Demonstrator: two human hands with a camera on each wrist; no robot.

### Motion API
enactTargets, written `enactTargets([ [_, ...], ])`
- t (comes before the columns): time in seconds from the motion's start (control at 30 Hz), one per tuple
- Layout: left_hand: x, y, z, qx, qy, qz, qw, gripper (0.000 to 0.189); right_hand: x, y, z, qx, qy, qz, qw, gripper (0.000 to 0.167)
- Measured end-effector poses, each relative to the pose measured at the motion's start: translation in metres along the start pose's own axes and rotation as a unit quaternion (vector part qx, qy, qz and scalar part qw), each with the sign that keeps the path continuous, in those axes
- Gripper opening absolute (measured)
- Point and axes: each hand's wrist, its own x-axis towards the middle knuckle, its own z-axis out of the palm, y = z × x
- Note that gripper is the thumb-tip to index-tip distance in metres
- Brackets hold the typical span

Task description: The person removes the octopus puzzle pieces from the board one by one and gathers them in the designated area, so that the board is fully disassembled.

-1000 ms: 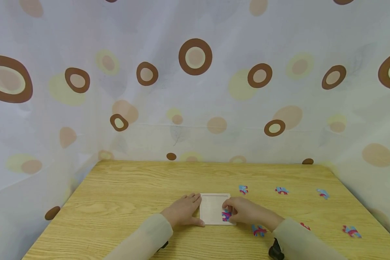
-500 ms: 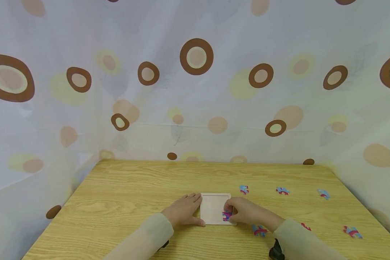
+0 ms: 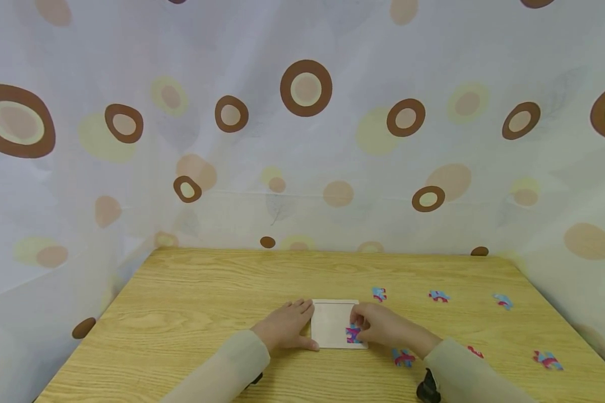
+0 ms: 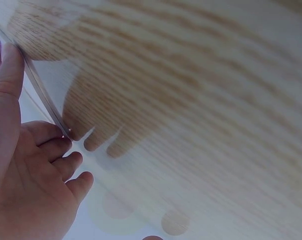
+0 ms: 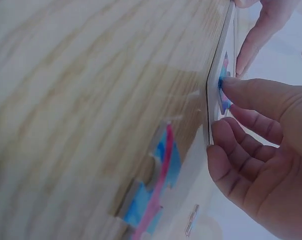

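A shallow white square puzzle tray (image 3: 329,324) lies on the wooden table. My left hand (image 3: 284,327) rests along its left edge, fingers extended and thumb at the near left corner. In the tray's near right corner is a purple, pink and blue jigsaw piece (image 3: 352,335). The thumb and index finger of my right hand (image 3: 383,324) pinch this piece at its right side, partly covering it. The right wrist view shows the thumb (image 5: 240,90) against the piece, with other fingers bent by the tray's edge.
Loose blue and red jigsaw pieces lie to the right: one near the right wrist (image 3: 403,357), a red one (image 3: 475,352), one farther right (image 3: 548,360), and several at the back, including one behind the tray (image 3: 379,294). A patterned curtain (image 3: 302,168) surrounds the table (image 3: 206,296).
The right fingers have shifted slightly on the piece at the tray's near right corner, and more of it shows now. The left hand stays in place on the tray.
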Motion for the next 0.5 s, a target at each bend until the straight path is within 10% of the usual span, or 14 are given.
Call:
enactTargets([
  [0.5, 0.0018, 0.0000, 0.0022, 0.003, 0.003, -0.001, 1.0000, 0.087, -0.0018, 0.0009, -0.0055, 0.096, 0.024, 0.017, 0.9950, 0.007],
])
